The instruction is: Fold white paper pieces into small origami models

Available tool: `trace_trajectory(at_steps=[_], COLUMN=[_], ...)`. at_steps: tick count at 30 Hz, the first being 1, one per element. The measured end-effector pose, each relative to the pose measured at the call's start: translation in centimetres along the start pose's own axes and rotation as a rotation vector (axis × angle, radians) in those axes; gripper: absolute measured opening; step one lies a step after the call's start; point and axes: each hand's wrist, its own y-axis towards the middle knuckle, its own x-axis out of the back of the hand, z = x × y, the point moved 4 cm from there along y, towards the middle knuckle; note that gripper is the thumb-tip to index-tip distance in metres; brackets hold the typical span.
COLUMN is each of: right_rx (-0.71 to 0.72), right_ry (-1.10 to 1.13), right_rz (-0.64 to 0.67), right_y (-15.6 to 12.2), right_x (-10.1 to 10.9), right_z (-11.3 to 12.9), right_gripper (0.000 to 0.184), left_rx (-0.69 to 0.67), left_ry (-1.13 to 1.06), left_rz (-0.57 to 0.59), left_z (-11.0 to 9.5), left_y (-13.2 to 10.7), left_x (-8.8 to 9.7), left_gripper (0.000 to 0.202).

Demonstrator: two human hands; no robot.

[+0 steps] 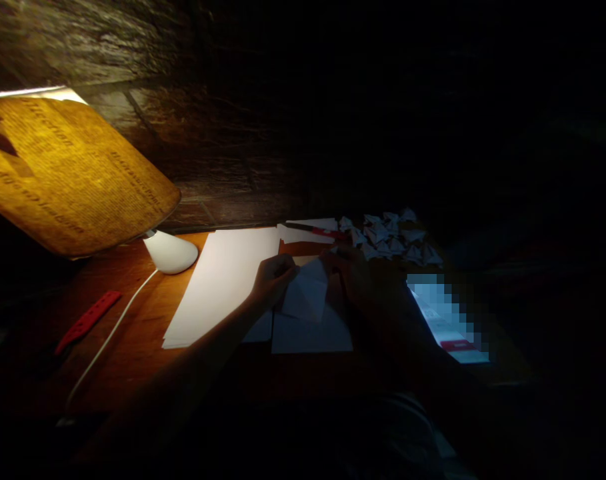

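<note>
Between my two hands is a folded piece of white paper point(307, 291), with creases running across it. My left hand point(271, 277) pinches its upper left edge, fingers closed. On the other side, my right hand point(350, 270) has its fingers closed at the paper's upper right corner; it lies in deep shadow. Under the held paper lies a flat white sheet point(313, 339). A larger stack of white sheets point(227, 283) lies to the left, beneath my left forearm.
A lamp with a printed yellow shade point(77, 173) and white base point(170, 253) stands left. Its cord point(113, 327) passes a red strap point(89, 320). Several folded paper pieces point(383, 233) lie back right, near a dark-and-red tool point(317, 230). A lit screen point(447, 323) lies right.
</note>
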Motion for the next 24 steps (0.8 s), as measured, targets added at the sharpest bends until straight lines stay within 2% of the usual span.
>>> trace_trajectory(at_steps=[12, 19, 24], right_rx=[-0.007, 0.016, 0.014], right_ry=[0.063, -0.027, -0.003], right_rz=[-0.072, -0.089, -0.106], right_y=[0.02, -0.01, 0.10], right_x=[0.36, 0.63, 0.80], right_z=[0.20, 0.67, 0.52], right_gripper=[0.034, 0.031, 0.029], left_rx=[0.030, 0.002, 0.009], left_ry=[-0.006, -0.007, -0.020], left_rz=[-0.005, -0.011, 0.009], left_z=[0.10, 0.00, 0.12], left_y=[-0.20, -0.14, -0.06], left_x=[-0.03, 0.05, -0.01], left_gripper=[0.030, 0.029, 0.030])
